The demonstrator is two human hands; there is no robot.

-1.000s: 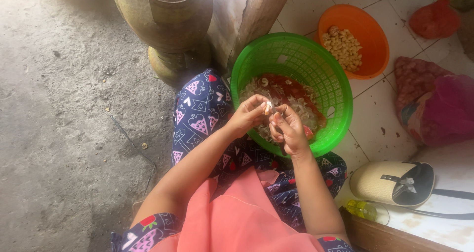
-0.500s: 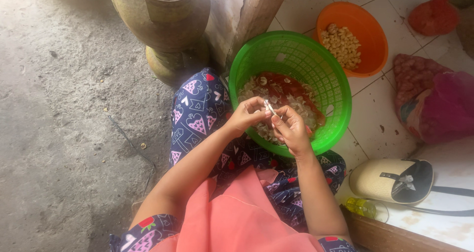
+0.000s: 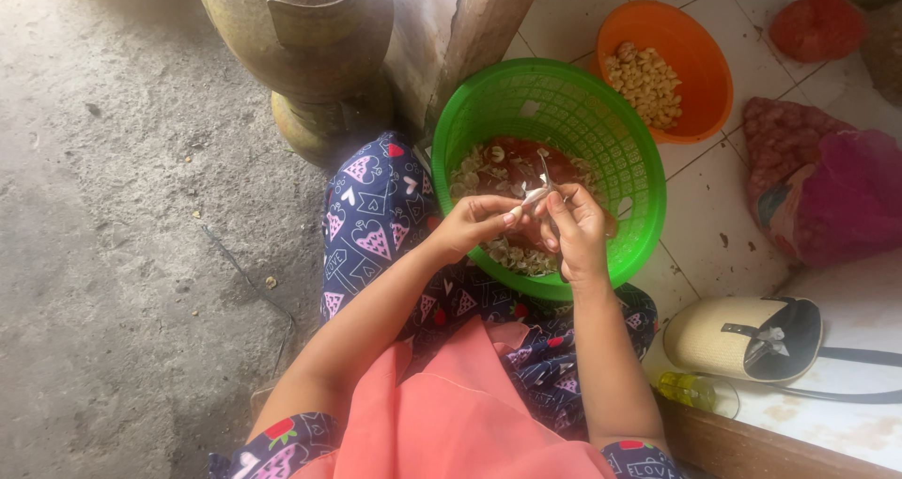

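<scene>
A green perforated plastic basket (image 3: pixel 601 113) rests against my patterned trouser leg and holds papery garlic skins and cloves. Over its near side my left hand (image 3: pixel 474 224) and my right hand (image 3: pixel 575 230) meet, fingertips pinched together on one small garlic clove (image 3: pixel 536 195) with a strip of white skin sticking up from it. A small blade seems to lie under my right fingers, but it is too small to tell. Beyond the basket an orange bowl (image 3: pixel 700 66) holds several peeled pale cloves.
An old brass-coloured gas cylinder (image 3: pixel 301 47) and a wooden post (image 3: pixel 479 28) stand at the top. Right of the basket lie a red mesh sack (image 3: pixel 817 193), a small red net bag (image 3: pixel 819 23), a woven sandal (image 3: pixel 742 338) and a small yellow bottle (image 3: pixel 686 390). Bare concrete floor lies left.
Both hands stay over the basket on the clove. The fingers have shifted slightly and a strip of skin now stands up from the clove.
</scene>
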